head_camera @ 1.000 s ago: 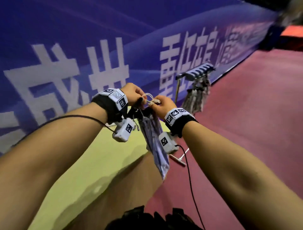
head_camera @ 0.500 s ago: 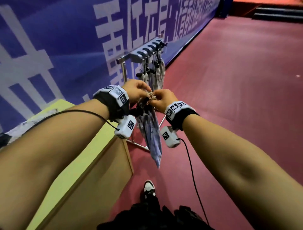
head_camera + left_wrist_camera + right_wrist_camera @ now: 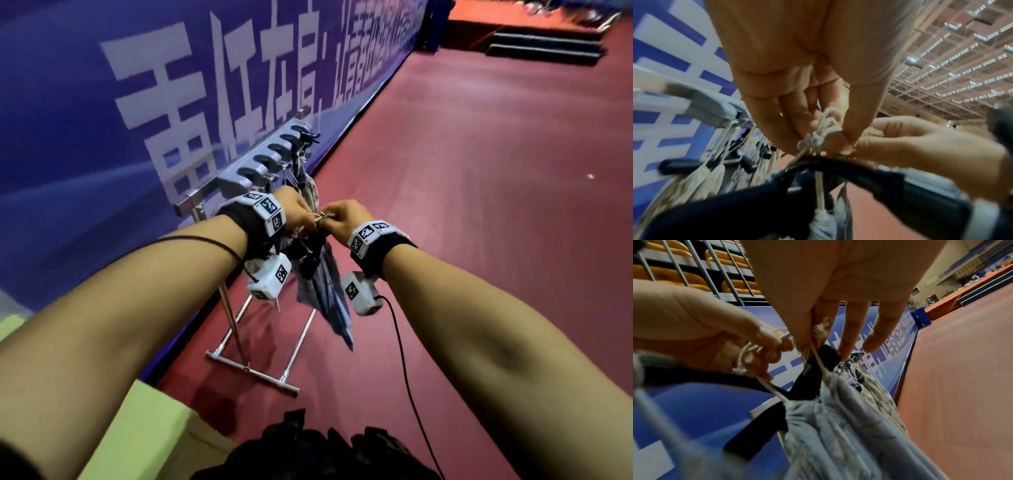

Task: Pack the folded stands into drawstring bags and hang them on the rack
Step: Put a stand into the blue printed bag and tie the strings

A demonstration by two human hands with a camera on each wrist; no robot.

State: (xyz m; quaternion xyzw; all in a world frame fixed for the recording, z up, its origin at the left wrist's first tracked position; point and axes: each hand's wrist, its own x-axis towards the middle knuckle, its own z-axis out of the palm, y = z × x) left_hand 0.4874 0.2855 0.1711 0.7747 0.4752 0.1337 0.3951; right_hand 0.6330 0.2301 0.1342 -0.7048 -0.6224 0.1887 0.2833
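Note:
A grey-blue drawstring bag hangs below both hands, with the black folded stand sticking out of its gathered mouth. My left hand pinches the pale cord on one side. My right hand pinches the knotted cord end on the other. Both hands are just in front of the near end of the metal rack. Its grey hook bar carries several black hooks, and pale filled bags hang from the farther ones.
A blue banner wall with white lettering runs behind the rack. The rack's metal foot stands on the dark red floor. A yellow-green table corner is at lower left. Steps lie far off.
The view has swung toward the rack and I have stepped closer. Both hands, still holding the bag by its cords, have come up to the rack's near end.

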